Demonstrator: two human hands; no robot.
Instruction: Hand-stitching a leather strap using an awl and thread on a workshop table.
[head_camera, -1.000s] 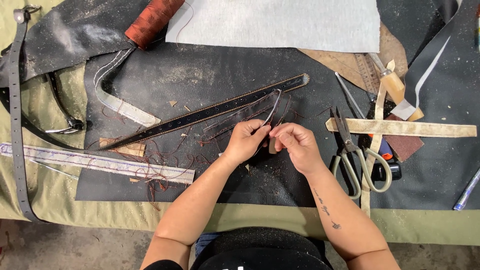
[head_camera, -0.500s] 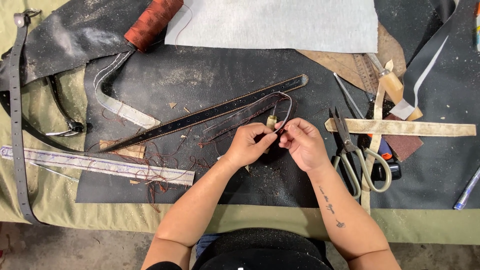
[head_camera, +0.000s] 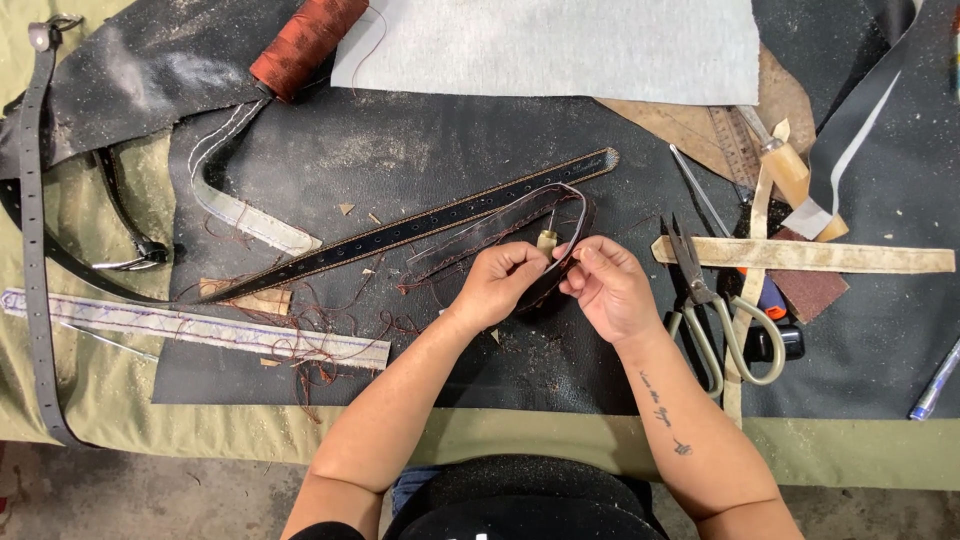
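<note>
A dark leather strap (head_camera: 520, 225), folded into a loop, lay on the black mat (head_camera: 420, 150) at mid-desk, just below a long punched belt (head_camera: 400, 235). The left hand (head_camera: 500, 285) was closed on a small brass-ferruled tool (head_camera: 547, 238) standing at the loop; the right hand (head_camera: 610, 285) pinched the strap's edge, its fingers pressed together. Both hands nearly touched. Scissors (head_camera: 715, 310) lay just to the right, a red thread spool (head_camera: 305, 40) well apart at upper left.

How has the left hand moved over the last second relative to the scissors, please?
Yes. The left hand has shifted slightly right, toward the scissors, staying on the dark strap.
</note>
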